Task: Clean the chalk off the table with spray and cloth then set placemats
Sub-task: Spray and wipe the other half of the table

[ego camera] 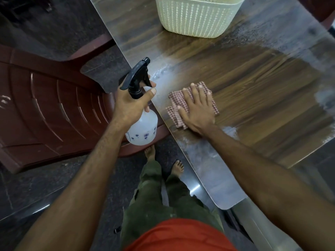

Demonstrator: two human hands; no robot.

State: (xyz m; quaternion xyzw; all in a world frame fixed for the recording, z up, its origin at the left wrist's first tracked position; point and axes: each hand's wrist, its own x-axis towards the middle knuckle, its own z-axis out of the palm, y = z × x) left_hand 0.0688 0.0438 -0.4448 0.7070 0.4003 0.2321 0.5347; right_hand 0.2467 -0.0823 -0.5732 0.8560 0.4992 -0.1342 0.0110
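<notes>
My left hand (130,104) grips the neck of a white spray bottle (144,129) with a black trigger head, held upright just off the table's left edge. My right hand (197,107) lies flat, fingers spread, pressing a red-and-white checked cloth (176,98) onto the wooden table (262,84). A dark wiped patch runs across the middle of the table. Whitish chalk haze and wet droplets remain along the left edge, the near edge and the far right. No placemats show.
A cream perforated plastic basket (195,17) stands on the table at the back. A dark red plastic chair (45,105) sits left of the table, close to the bottle. My bare feet (150,153) stand on the dark floor below the table edge.
</notes>
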